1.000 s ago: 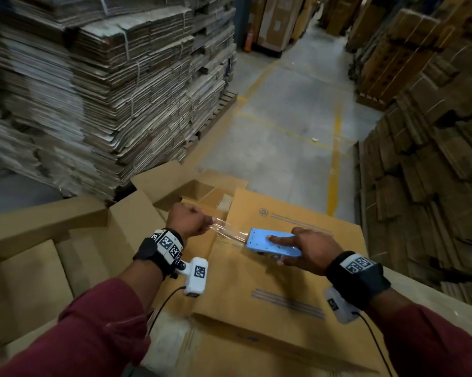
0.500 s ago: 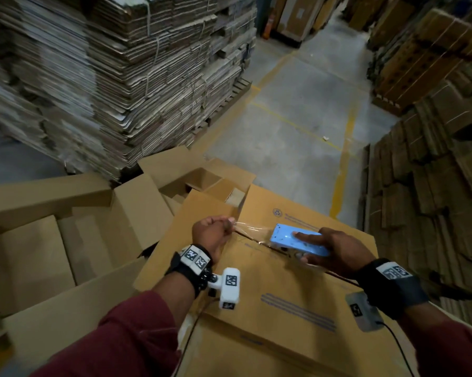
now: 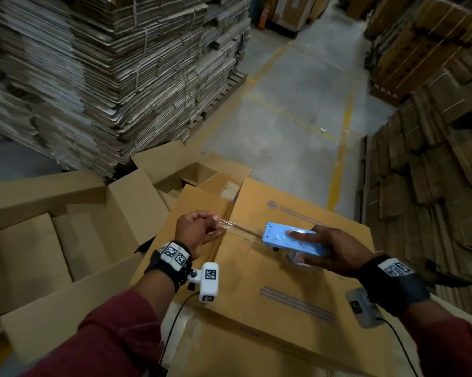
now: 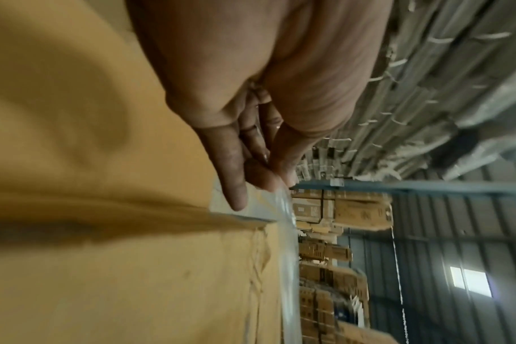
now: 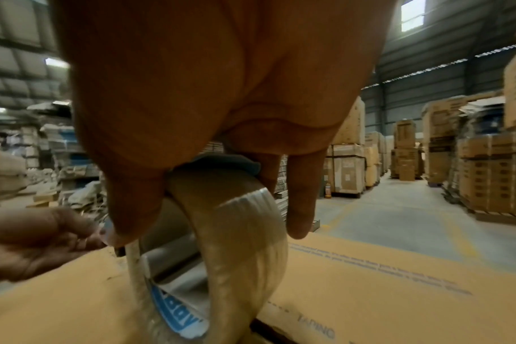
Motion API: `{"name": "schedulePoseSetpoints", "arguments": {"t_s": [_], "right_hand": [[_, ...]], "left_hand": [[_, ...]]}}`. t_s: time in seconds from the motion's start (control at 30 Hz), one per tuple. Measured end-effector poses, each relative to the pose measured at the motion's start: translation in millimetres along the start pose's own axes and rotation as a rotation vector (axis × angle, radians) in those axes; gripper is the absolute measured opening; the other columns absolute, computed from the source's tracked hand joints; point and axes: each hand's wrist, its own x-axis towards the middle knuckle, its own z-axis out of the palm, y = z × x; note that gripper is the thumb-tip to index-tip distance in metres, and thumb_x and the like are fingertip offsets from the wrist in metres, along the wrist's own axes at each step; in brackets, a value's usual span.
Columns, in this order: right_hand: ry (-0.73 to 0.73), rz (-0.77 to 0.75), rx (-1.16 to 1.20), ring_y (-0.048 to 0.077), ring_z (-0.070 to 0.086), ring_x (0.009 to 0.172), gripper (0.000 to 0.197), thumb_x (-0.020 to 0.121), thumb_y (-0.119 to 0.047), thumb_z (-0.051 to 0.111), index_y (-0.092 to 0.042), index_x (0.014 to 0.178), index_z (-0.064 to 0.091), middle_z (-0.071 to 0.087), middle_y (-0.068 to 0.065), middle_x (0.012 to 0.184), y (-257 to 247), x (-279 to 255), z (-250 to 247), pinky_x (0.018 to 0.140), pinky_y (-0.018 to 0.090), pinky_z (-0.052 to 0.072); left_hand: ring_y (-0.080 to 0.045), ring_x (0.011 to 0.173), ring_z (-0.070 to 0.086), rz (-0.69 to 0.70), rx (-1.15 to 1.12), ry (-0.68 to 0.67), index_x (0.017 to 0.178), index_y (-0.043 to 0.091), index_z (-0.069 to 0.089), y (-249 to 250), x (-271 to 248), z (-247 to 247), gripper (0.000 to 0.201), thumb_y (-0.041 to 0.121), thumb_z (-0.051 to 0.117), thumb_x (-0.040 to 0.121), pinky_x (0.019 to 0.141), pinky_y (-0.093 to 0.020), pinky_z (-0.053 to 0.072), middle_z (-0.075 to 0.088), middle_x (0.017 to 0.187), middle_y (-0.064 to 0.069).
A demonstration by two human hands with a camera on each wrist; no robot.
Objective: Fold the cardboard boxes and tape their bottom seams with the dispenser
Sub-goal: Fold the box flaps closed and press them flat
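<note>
We are looking down from the head view at a folded cardboard box lying bottom-up, its seam running between the two hands. The left hand is pinching the free end of a strip of clear tape at the box's left edge, and the right hand is gripping a light-blue tape dispenser further right along the seam.

Only the left wrist view is showing the pinch itself: thumb and fingertips are closing on the glossy film where it is draping over the box's edge. Only the right wrist view is revealing the tape roll under the palm, with thumb and fingers curled around the dispenser's frame, and the left hand beside it.

The head view alone is taking in opened boxes to the left, stacks of flat cartons behind them and the yellow-lined concrete floor.
</note>
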Motion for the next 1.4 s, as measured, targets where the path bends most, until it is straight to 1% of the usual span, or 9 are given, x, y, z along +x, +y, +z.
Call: {"name": "schedulePoseSetpoints", "arguments": {"t_s": [0.2,0.4,0.6,0.8,0.93,1.1,1.2,1.3,1.4], "right_hand": [[-0.079,0.100,-0.219,0.020,0.057,0.096,0.056,0.089,-0.076,0.050,-0.074,0.141,0.027,0.046,-0.007,0.095,-19,27,7,0.080,0.033,0.043],[-0.041,0.148,-0.281,0.019,0.059,0.092,0.056,0.089,-0.078,0.045,-0.074,0.141,0.026,0.043,-0.009,0.094,-21,32,16,0.069,0.030,0.035],[-0.082,0.158,-0.318,0.019,0.060,0.095,0.055,0.091,-0.075,0.045,-0.074,0.142,0.023,0.038,-0.011,0.098,-29,34,13,0.076,0.034,0.050],[-0.107,0.166,-0.311,0.018,0.061,0.095,0.056,0.092,-0.070,0.052,-0.071,0.142,0.026,0.039,-0.010,0.101,-27,33,14,0.073,0.032,0.047],[-0.136,0.173,-0.369,0.021,0.064,0.097,0.056,0.092,-0.069,0.053,-0.070,0.143,0.031,0.044,-0.009,0.101,-34,43,16,0.071,0.033,0.047],[-0.182,0.163,-0.381,0.021,0.064,0.097,0.056,0.093,-0.066,0.054,-0.067,0.144,0.033,0.041,-0.009,0.099,-39,55,17,0.073,0.035,0.051],[-0.181,0.154,-0.356,0.020,0.064,0.097,0.054,0.092,-0.067,0.056,-0.067,0.143,0.036,0.049,-0.009,0.104,-38,56,17,0.073,0.034,0.050],[-0.185,0.154,-0.337,0.021,0.064,0.097,0.055,0.090,-0.066,0.059,-0.067,0.142,0.038,0.052,-0.007,0.106,-37,57,18,0.073,0.033,0.049],[-0.194,0.168,-0.325,0.021,0.064,0.099,0.057,0.090,-0.064,0.061,-0.067,0.142,0.038,0.049,-0.008,0.105,-39,59,17,0.075,0.034,0.050]], "left_hand": [[-0.026,0.071,0.070,0.110,0.153,-0.019,0.090,0.001,0.070,12,6,-10,0.012,-0.007,0.076,0.085,0.068,-0.034,0.065,0.072,0.080,-0.016],[-0.026,0.071,0.070,0.199,0.270,-0.059,0.094,-0.004,0.071,21,19,-7,0.011,-0.009,0.076,0.085,0.065,-0.033,0.064,0.073,0.085,-0.021],[-0.026,0.063,0.070,0.183,0.417,-0.036,0.086,0.003,0.070,4,38,-15,0.015,-0.008,0.079,0.083,0.065,-0.038,0.064,0.072,0.079,-0.021],[-0.029,0.064,0.073,0.195,0.499,0.034,0.081,0.009,0.071,-13,49,-16,0.019,-0.004,0.085,0.079,0.067,-0.042,0.064,0.073,0.073,-0.018],[-0.028,0.062,0.071,0.080,0.451,0.003,0.088,0.003,0.069,-25,54,-12,0.019,-0.004,0.085,0.079,0.065,-0.040,0.063,0.073,0.074,-0.021],[-0.022,0.055,0.066,-0.119,0.436,-0.099,0.105,0.004,0.061,-23,56,-5,0.033,-0.003,0.084,0.082,0.054,-0.032,0.062,0.071,0.077,-0.023],[-0.023,0.059,0.066,-0.227,0.410,-0.113,0.114,0.005,0.056,-18,58,-5,0.045,-0.001,0.086,0.081,0.053,-0.032,0.062,0.071,0.081,-0.021],[-0.028,0.070,0.063,-0.277,0.455,-0.104,0.096,0.006,0.056,-15,59,-7,0.038,0.006,0.089,0.079,0.063,-0.040,0.062,0.067,0.083,-0.020],[-0.027,0.061,0.060,-0.237,0.643,-0.078,0.068,0.009,0.053,-10,62,-9,0.047,0.024,0.098,0.069,0.066,-0.050,0.062,0.059,0.067,-0.016]]}}
